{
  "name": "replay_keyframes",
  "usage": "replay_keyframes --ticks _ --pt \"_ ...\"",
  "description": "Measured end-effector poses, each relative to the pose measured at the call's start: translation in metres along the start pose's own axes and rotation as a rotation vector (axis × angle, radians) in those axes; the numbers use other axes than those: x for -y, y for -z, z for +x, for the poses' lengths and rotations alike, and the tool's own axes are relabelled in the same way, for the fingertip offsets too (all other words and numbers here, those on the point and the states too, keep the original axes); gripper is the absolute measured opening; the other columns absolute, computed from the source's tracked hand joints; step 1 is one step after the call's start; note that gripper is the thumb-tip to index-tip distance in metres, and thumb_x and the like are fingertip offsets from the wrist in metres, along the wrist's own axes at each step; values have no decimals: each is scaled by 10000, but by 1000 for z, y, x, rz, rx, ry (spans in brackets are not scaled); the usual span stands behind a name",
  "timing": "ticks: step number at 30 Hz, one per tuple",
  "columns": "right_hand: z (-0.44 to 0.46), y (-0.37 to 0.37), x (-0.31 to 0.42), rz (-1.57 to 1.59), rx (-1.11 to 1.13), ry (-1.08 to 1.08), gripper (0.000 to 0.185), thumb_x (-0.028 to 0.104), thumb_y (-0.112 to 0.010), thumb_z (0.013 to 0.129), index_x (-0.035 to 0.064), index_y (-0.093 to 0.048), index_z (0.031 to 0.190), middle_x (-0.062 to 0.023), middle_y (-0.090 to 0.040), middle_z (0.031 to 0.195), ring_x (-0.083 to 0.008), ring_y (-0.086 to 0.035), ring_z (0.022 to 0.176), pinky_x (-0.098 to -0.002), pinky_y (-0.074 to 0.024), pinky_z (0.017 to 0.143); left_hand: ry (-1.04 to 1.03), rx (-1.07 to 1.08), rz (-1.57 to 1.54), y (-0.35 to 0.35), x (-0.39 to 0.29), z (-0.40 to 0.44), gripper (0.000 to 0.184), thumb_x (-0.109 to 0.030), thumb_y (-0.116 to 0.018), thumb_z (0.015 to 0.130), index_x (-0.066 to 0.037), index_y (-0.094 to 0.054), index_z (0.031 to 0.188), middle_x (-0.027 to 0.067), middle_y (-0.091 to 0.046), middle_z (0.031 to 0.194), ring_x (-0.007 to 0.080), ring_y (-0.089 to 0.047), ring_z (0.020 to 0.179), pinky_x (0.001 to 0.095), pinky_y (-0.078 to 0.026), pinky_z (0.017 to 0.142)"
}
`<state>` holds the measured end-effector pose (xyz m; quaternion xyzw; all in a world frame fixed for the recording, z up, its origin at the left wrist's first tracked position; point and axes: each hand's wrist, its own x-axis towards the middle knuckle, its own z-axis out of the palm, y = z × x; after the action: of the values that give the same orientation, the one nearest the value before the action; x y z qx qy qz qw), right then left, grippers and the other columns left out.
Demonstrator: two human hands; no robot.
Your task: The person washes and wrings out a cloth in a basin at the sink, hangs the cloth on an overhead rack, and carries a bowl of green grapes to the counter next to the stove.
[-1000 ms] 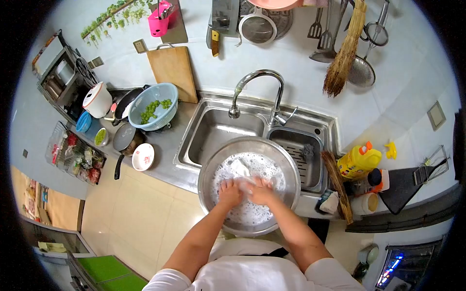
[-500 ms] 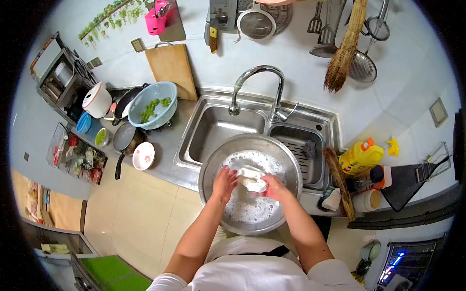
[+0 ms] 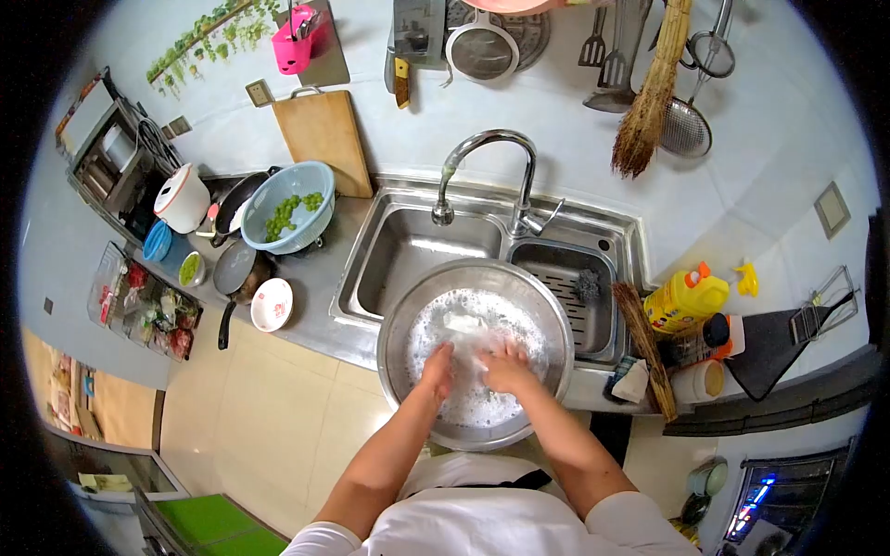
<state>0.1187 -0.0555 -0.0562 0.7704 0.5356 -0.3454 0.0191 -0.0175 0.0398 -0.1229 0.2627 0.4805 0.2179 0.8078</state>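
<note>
A large steel basin (image 3: 399,408) of foamy water rests over the front edge of the double sink (image 3: 371,241). In the foam lies a wet white cloth (image 3: 465,323), partly under the suds. My left hand (image 3: 438,371) is at the left of the water, just below the cloth, its fingers partly hidden and blurred. Spread over the foam on the right is my right hand (image 3: 505,366), close to the cloth's lower right; its fingers are apart. Above the sink stands the faucet (image 3: 526,185), with no water running from it.
Left counter: blue colander (image 3: 315,222) with green fruit, saucepan (image 3: 238,271), white bowl (image 3: 272,305) and cutting board (image 3: 326,139). Right: yellow bottle (image 3: 688,298), dark-lidded jar (image 3: 714,331), and brush bundle (image 3: 646,352) beside the basin. Utensils and a straw brush (image 3: 654,102) hang on the wall.
Half a second ago the white cloth was held up between both hands above the basin. Now it lies in the foam, and both hands have come down to the water.
</note>
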Motion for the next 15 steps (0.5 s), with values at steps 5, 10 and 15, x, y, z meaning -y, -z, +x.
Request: replay_keyframes --ticks 5,10,15 --pt "11 -14 -3 373 -500 56 423 84 -580 705 132 -576 1125 -165 -423 1282 -332 -425 1159 -384 -368 937 111 103 -9 -3 -1 4 437 -321 -485 875 -34 -435 1202 93 -503 1116 223 -509 850 376 -435 725" --pt "-27 30 32 655 -547 287 321 1 -504 673 69 -632 960 -133 -621 924 -279 -590 905 -348 -459 789 314 209 -273 -47 -35 -33 526 -498 -468 862 -26 -478 1094 121 -567 1007 269 -563 900 445 -476 754" --pt "-24 25 25 1472 -321 385 319 -6 -473 709 20 -606 998 -103 -611 961 -193 -582 886 -308 -459 798 113 165 -438 -61 -36 -38 314 -315 -411 937 -46 -480 1083 127 -565 1013 262 -576 903 430 -474 807"
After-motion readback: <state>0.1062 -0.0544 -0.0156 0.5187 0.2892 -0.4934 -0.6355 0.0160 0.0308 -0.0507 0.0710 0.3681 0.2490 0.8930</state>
